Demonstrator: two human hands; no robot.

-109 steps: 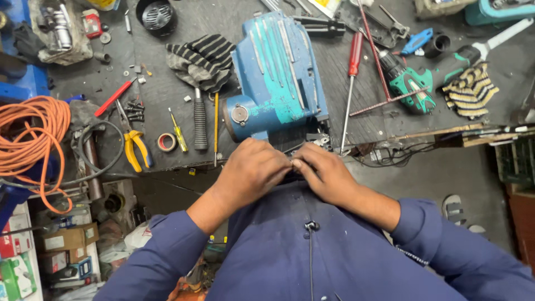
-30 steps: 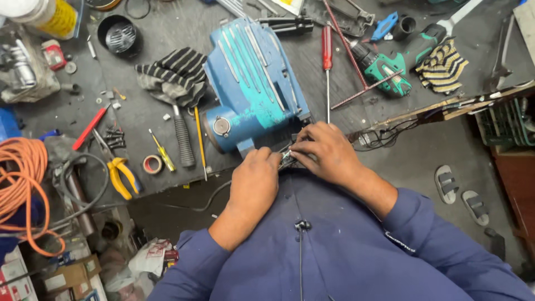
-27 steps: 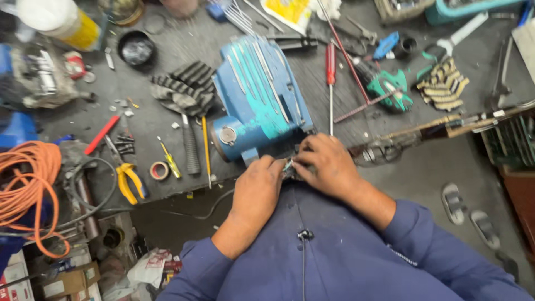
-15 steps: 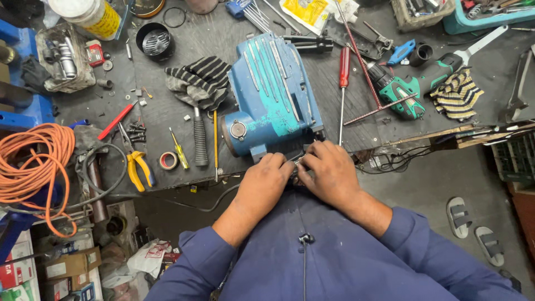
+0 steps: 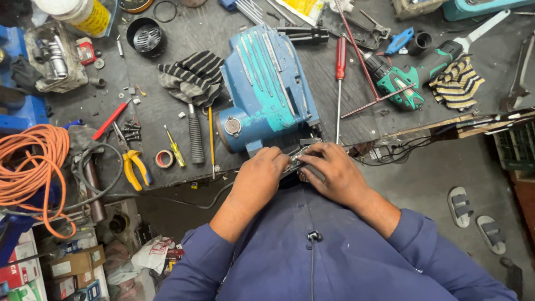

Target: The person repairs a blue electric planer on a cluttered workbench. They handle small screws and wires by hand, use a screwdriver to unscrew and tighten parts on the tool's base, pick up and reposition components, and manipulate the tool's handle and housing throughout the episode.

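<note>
Both my left hand (image 5: 261, 177) and right hand (image 5: 332, 171) pinch a small metal part (image 5: 299, 161) beside the blue power tool (image 5: 267, 92); tool looks unassembled, screwdriver (image 5: 340, 72) untouched.

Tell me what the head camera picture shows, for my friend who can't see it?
A person's left hand and right hand press together on a small dark metal part at the edge of a cluttered workbench, just in front of a big blue power tool. Screwdrivers, yellow pliers, a striped rag and an orange cable coil lie around.
</note>
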